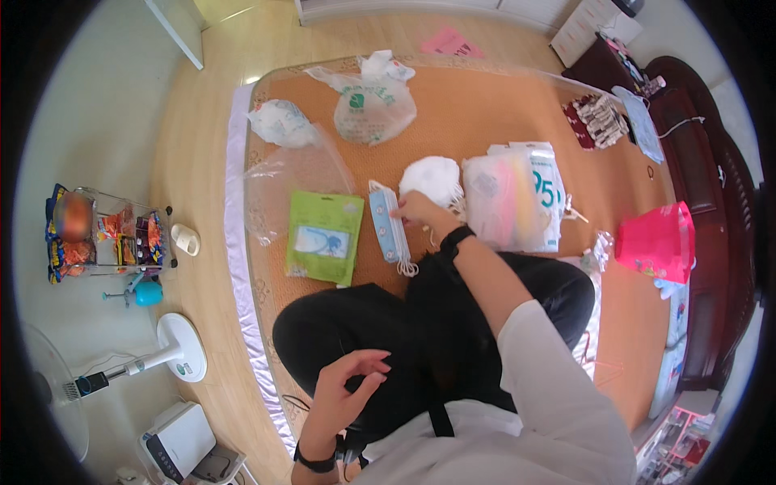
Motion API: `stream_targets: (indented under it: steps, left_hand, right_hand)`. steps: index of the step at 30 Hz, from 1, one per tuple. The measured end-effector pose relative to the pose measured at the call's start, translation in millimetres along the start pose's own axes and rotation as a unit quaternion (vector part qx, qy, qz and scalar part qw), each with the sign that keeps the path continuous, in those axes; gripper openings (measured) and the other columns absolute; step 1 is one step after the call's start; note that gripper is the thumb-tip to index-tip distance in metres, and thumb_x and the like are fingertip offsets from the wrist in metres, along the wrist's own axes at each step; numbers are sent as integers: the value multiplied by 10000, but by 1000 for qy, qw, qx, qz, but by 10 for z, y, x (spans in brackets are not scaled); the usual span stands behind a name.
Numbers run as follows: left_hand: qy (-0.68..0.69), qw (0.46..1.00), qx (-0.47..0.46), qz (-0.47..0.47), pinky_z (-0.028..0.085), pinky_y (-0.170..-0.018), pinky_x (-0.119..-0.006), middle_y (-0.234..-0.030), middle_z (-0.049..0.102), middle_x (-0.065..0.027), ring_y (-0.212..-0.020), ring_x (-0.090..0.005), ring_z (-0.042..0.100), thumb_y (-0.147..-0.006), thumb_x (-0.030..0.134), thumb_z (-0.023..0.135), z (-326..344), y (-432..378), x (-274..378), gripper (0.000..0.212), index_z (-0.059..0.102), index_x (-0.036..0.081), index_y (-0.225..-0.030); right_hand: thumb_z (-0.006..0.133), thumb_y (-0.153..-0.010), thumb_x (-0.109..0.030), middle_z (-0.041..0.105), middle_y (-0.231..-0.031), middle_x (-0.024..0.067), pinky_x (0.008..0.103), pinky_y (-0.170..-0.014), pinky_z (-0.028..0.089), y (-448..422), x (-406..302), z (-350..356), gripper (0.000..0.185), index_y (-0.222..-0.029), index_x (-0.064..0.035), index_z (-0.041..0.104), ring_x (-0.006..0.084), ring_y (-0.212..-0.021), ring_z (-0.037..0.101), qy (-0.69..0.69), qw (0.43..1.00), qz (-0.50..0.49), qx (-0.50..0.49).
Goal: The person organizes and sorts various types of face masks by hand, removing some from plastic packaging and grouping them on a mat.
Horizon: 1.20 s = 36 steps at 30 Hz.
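Note:
My right hand [424,209] reaches across my right leg, its fingers pinching the upper right edge of a stack of blue face masks [383,225]. White ear loops gather at the stack's lower end. Just beyond that hand lies a pile of white cup-shaped masks [430,177]. Over my left knee, my left hand [348,388] hovers with curled fingers apart from the thumb, holding nothing. A green mask packet [324,236] with a picture window lies left of the stack. To the right sit a clear bag of pastel-coloured items [500,200] and white printed packets [548,194].
Knotted plastic bags [376,112] and a crumpled white bag [282,123] lie toward the mat's far side. A clear plastic sheet [297,170] spreads near its left edge. At right stands a pink bin [655,242]. A snack rack [115,233] and fan [182,347] occupy the left floor.

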<state>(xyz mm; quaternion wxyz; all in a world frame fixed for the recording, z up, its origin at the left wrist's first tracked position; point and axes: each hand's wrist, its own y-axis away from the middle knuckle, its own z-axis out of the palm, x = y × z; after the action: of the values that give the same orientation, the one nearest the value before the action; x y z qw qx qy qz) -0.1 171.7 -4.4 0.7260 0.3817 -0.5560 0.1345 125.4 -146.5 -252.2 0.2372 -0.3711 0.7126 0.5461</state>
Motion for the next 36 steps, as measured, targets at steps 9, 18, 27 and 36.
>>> stream_targets:
  steps: [9, 18, 27, 36]
  left_hand:
    - [17, 996, 82, -13, 445, -718, -236, -822, 590, -73, -760, -124, 560, -816, -19, 503, -413, -88, 8, 231, 541, -20, -1043]
    - [24, 996, 91, -5, 457, -724, -234, -797, 597, -79, -759, -125, 577, -817, 22, 524, -254, -81, -6, 214, 553, -27, -1024]
    - [-25, 999, 36, 14, 449, -713, -226, -813, 576, -67, -751, -116, 559, -825, 13, 511, 50, -216, 288, 210, 541, -20, -1031]
    - [-69, 996, -31, 52, 480, -696, -217, -880, 561, -79, -735, -111, 579, -806, -40, 493, 592, -760, 602, 244, 532, -28, -1047]
  right_hand:
    - [682, -718, -314, 575, -499, 125, 341, -518, 475, 107, -41, 301, 365, -612, 30, 623, 226, -470, 585, 281, 939, -134, 149]
    - [651, -710, -392, 586, -613, 200, 393, -599, 469, 376, -195, -86, 442, -657, 46, 624, 315, -578, 587, 265, 941, -104, 180]
    - [614, -736, -251, 596, -555, 153, 314, -429, 487, 684, -303, -402, 291, -702, 37, 633, 192, -456, 590, 211, 975, -10, 67]
    - [629, -710, -236, 598, -696, 199, 422, -623, 484, 2390, -937, -549, 241, -734, 3, 603, 345, -683, 600, 347, 905, -205, 134]
